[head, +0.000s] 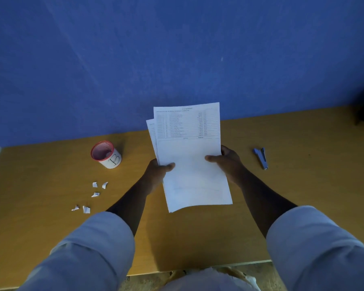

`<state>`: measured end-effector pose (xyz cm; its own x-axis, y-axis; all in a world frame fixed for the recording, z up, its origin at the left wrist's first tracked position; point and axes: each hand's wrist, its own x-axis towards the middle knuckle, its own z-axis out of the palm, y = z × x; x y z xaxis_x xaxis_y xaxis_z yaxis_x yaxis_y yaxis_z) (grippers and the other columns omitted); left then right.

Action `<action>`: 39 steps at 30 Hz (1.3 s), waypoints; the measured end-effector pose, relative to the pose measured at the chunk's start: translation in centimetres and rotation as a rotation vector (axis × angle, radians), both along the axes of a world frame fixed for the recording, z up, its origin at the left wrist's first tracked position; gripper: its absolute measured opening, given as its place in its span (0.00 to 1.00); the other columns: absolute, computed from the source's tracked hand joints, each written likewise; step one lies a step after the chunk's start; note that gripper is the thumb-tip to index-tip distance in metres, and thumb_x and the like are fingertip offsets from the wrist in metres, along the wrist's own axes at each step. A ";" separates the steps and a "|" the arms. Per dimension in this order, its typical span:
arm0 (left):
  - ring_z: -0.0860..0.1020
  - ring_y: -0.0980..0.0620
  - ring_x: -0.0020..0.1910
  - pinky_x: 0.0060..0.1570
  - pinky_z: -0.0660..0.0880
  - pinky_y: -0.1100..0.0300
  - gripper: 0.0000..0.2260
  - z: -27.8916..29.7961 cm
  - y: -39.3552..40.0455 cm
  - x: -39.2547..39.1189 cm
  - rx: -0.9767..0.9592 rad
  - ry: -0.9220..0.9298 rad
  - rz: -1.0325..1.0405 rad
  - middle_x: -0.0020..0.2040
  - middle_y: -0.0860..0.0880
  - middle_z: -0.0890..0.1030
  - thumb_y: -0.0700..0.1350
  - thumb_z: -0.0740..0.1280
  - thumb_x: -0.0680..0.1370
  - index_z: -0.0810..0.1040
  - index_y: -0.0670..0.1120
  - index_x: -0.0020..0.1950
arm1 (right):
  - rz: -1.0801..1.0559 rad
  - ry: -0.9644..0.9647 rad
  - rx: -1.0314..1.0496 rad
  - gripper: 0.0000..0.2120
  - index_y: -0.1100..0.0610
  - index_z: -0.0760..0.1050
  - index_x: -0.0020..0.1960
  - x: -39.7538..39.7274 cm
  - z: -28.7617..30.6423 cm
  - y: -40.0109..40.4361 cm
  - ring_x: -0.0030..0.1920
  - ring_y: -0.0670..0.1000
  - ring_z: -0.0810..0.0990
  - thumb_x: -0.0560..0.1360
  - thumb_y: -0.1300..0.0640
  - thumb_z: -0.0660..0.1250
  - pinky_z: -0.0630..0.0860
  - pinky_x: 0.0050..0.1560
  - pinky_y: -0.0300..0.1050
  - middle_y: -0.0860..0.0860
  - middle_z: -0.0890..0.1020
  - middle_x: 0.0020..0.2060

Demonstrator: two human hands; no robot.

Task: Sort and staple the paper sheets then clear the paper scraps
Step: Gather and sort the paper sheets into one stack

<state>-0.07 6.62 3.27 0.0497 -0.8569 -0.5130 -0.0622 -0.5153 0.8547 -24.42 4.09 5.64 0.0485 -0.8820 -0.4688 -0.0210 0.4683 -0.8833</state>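
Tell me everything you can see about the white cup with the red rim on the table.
The cup is a small white container with a red rim and a reddish inside. A large dark letter, apparently a B, is printed on its side. It stands on the yellow-brown table, appearing tilted in the wide-angle view, near the blue wall. Neither hand touches it. What it holds is unclear.

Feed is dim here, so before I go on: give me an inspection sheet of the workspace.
Surface: wooden table, flat.
Job's things: paper sheets held above the table, fanned unevenly; stapler lying to the right; five paper scraps at left.
Clutter: white cup with red rim, beyond the scraps.
Hands: left hand and right hand each grip a side edge of the sheets.
Cables: nothing seen.
Surroundings: blue wall behind.
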 end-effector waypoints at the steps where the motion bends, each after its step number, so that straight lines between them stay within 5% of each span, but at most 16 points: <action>1: 0.81 0.47 0.57 0.60 0.77 0.49 0.14 0.2 -0.1 -0.1 -0.027 -0.026 0.006 0.56 0.49 0.83 0.40 0.73 0.76 0.79 0.46 0.61 | 0.003 -0.005 -0.006 0.17 0.56 0.81 0.56 0.1 0.2 -0.1 0.51 0.53 0.84 0.68 0.64 0.76 0.80 0.56 0.52 0.50 0.86 0.49; 7: 0.80 0.55 0.40 0.37 0.74 0.64 0.09 1.8 -0.7 -1.3 -0.173 -0.115 0.073 0.44 0.51 0.82 0.37 0.72 0.75 0.80 0.46 0.53 | -0.036 0.060 -0.050 0.09 0.56 0.80 0.47 0.7 1.6 -0.1 0.35 0.48 0.77 0.69 0.64 0.75 0.75 0.35 0.40 0.52 0.81 0.39; 10: 0.80 0.52 0.40 0.38 0.75 0.62 0.08 1.9 -0.8 -1.6 -0.215 -0.124 0.084 0.45 0.48 0.83 0.36 0.72 0.75 0.80 0.45 0.53 | -0.048 0.075 -0.078 0.08 0.56 0.78 0.47 0.8 1.6 -0.2 0.30 0.46 0.74 0.71 0.64 0.74 0.71 0.27 0.36 0.50 0.78 0.34; 17: 0.82 0.49 0.44 0.41 0.78 0.59 0.11 1.9 -0.7 -2.0 -0.273 -0.101 0.108 0.48 0.47 0.84 0.37 0.74 0.74 0.80 0.44 0.56 | -0.111 0.048 -0.110 0.13 0.60 0.79 0.53 0.8 1.9 -0.1 0.28 0.42 0.77 0.70 0.65 0.75 0.71 0.25 0.33 0.49 0.80 0.36; 25: 0.82 0.58 0.50 0.43 0.80 0.65 0.17 2.4 0.2 -1.9 -0.338 -0.019 0.077 0.53 0.54 0.82 0.34 0.75 0.72 0.78 0.50 0.56 | -0.098 0.004 -0.165 0.17 0.57 0.76 0.54 0.7 2.0 0.4 0.46 0.51 0.81 0.68 0.67 0.75 0.78 0.34 0.37 0.52 0.81 0.48; 34: 0.80 0.57 0.52 0.46 0.79 0.63 0.17 1.8 0.4 -1.3 -0.291 -0.050 -0.024 0.54 0.54 0.81 0.38 0.76 0.72 0.77 0.55 0.54 | -0.056 0.083 -0.071 0.18 0.61 0.77 0.54 0.0 0.7 0.6 0.43 0.53 0.81 0.67 0.68 0.76 0.81 0.40 0.44 0.57 0.82 0.50; 39: 0.80 0.58 0.51 0.45 0.80 0.64 0.15 1.4 0.7 -1.2 -0.299 -0.054 -0.023 0.53 0.57 0.81 0.38 0.74 0.74 0.77 0.54 0.56 | -0.011 0.216 -0.039 0.17 0.60 0.76 0.55 -0.5 -0.5 0.7 0.53 0.58 0.80 0.68 0.66 0.75 0.81 0.53 0.54 0.56 0.81 0.54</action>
